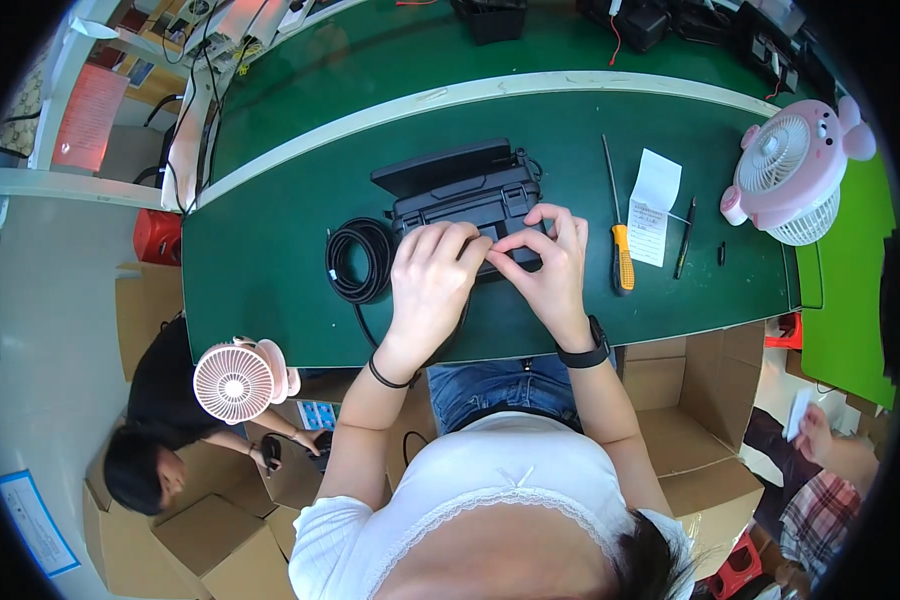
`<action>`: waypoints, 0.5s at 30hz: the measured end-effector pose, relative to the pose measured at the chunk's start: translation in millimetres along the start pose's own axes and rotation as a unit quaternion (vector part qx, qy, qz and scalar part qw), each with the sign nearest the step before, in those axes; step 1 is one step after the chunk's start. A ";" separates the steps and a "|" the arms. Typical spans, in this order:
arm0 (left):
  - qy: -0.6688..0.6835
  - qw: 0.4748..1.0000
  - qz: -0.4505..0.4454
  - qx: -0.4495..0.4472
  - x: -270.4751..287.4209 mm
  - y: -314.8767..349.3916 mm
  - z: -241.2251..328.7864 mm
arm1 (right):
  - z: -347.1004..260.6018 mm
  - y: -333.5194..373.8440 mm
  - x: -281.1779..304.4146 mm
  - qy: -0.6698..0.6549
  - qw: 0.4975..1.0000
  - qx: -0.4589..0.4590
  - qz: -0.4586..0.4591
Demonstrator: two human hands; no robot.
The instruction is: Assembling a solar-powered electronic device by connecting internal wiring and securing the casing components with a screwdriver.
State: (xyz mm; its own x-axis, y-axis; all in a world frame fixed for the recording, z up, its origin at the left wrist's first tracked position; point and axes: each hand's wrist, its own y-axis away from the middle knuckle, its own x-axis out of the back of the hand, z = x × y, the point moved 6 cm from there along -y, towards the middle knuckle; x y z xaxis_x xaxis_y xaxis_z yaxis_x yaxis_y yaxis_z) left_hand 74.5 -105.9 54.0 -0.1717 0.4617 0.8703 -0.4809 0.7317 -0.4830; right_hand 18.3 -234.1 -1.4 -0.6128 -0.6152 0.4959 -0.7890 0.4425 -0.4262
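A black hard plastic case (460,200) with latches stands on the green table in front of me, a dark flat panel (445,168) tilted up at its far side. Over the case's near edge, my left hand (436,265) and my right hand (550,265) meet fingertip to fingertip. Both are pinched closed; whatever lies between the fingertips is too small or too hidden to name. Beside my left hand lies a coil of black cable (359,260), and its loose end runs under my left wrist.
Right of the case lie a yellow-handled screwdriver (622,260), a paper slip (654,210), a pen (686,238) and its black cap (722,253). A pink fan (785,170) stands at the right, a smaller fan (235,383) at the near left edge. Co-workers sit on both sides among cardboard boxes (705,400).
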 end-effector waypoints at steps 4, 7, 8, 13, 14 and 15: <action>0.080 0.996 0.031 0.032 -7.1 0.7 -18.4 | -6.6 -0.7 1.1 0.027 0.999 0.020 0.017; 0.112 0.991 0.040 0.065 -14.4 4.4 -26.3 | -10.5 -1.7 -0.1 0.060 0.997 0.036 0.021; 0.112 0.991 0.042 0.064 -13.2 3.3 -25.9 | -11.8 -2.3 -1.3 0.076 0.996 0.042 0.019; 0.093 0.994 0.032 0.041 -12.6 0.8 -23.1 | -11.8 -9.2 0.4 0.077 0.997 0.031 0.010; 0.095 0.994 0.034 0.042 -12.5 0.4 -23.3 | -13.1 -11.0 2.0 0.082 0.996 0.031 0.004; 0.098 0.994 0.034 0.034 -12.7 -0.4 -22.7 | -13.7 -13.2 4.0 0.084 0.996 0.032 0.004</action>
State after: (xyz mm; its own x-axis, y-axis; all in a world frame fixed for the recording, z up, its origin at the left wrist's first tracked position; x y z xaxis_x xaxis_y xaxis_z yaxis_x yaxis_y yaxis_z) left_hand 96.4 -100.6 41.0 -0.0388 0.6026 0.7971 -0.5312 0.6632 -0.5272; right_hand 25.7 -233.5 16.6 -0.6218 -0.4924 0.6090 -0.7831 0.4006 -0.4756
